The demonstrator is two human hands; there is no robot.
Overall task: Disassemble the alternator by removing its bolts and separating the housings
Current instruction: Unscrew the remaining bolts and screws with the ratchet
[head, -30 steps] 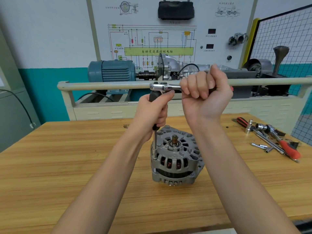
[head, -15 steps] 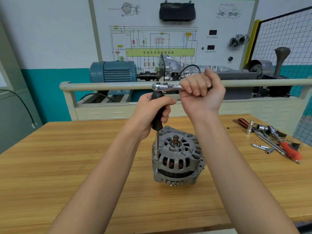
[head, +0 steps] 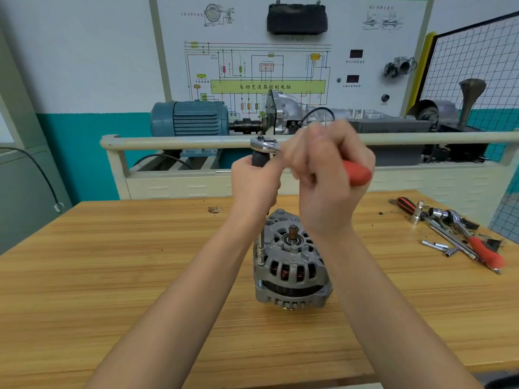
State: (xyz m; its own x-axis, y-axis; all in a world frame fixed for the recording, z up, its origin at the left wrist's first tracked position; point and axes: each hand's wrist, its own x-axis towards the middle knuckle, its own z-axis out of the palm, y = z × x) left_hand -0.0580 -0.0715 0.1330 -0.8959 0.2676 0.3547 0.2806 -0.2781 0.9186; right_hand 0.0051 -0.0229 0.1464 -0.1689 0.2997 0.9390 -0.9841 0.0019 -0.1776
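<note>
Right hand [head: 325,175] clenched on the red ratchet handle [head: 358,172], now swung toward the viewer from its earlier line along the rail.

Left hand [head: 257,183] grips the black extension grip [head: 259,160], holding the socket shaft [head: 261,245] upright on a bolt at the alternator's [head: 292,262] left rim. Alternator stands on the wooden bench [head: 112,276], housings together. Judgement: the bolt is turning; separation not yet begun. Spare tools [head: 455,234] lie well apart, right.
</note>
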